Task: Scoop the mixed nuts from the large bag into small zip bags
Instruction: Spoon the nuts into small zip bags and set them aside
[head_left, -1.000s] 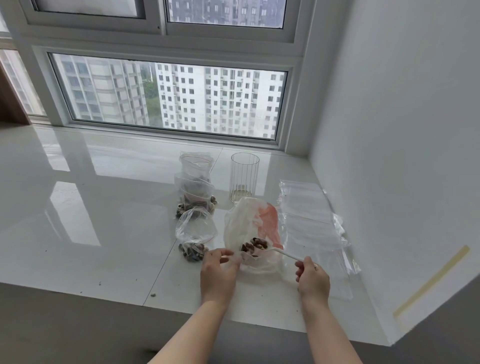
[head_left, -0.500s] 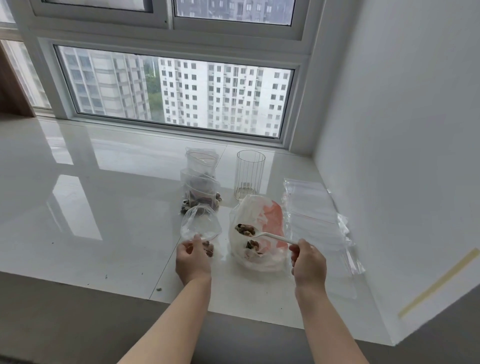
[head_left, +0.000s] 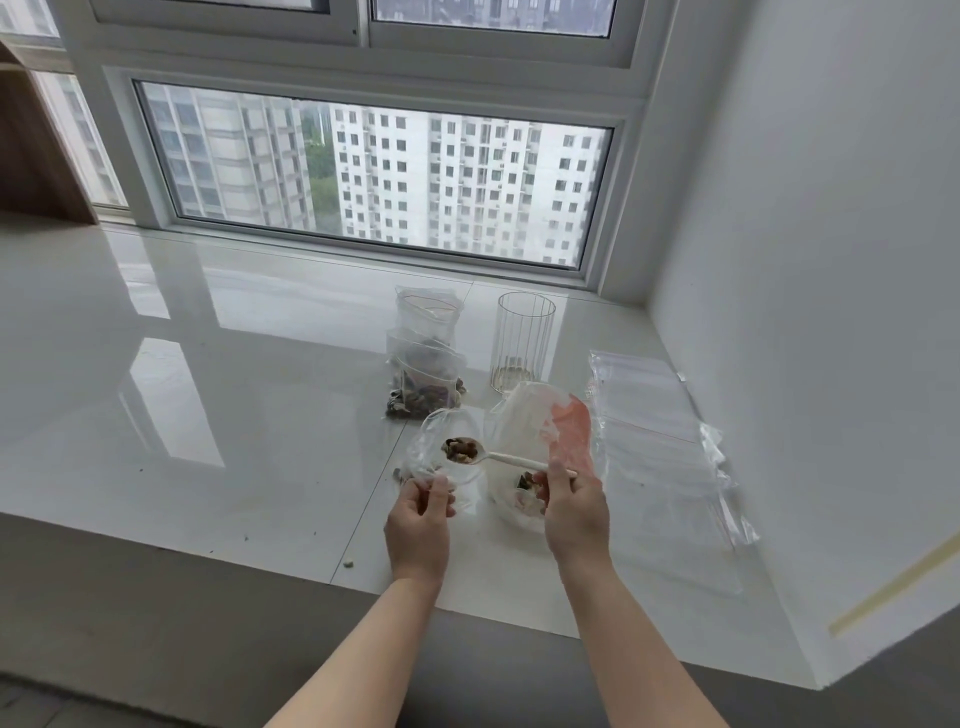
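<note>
A loaded spoon (head_left: 462, 450) is held by the right hand (head_left: 574, 512) over the small zip bag (head_left: 441, 457), pinched open by the left hand (head_left: 418, 525). Nuts could be spilled onto the bench (head_left: 234, 441) if the limp mouth collapses.

And here we are in a high-rise flat, a home by every sign: a wide bay-window sill of glossy white tile (head_left: 218, 395) serves as the tabletop, running right up to a white-framed sliding window (head_left: 384, 171). Through the glass, pale apartment towers (head_left: 467, 182) stand close, with a strip of green trees between them, so we're many floors up. A plain white wall (head_left: 831, 260) closes the right side, a wooden panel (head_left: 36, 156) edges the far left, and a ribbed drinking glass (head_left: 522, 340) sits on the sill like ordinary household ware
</note>
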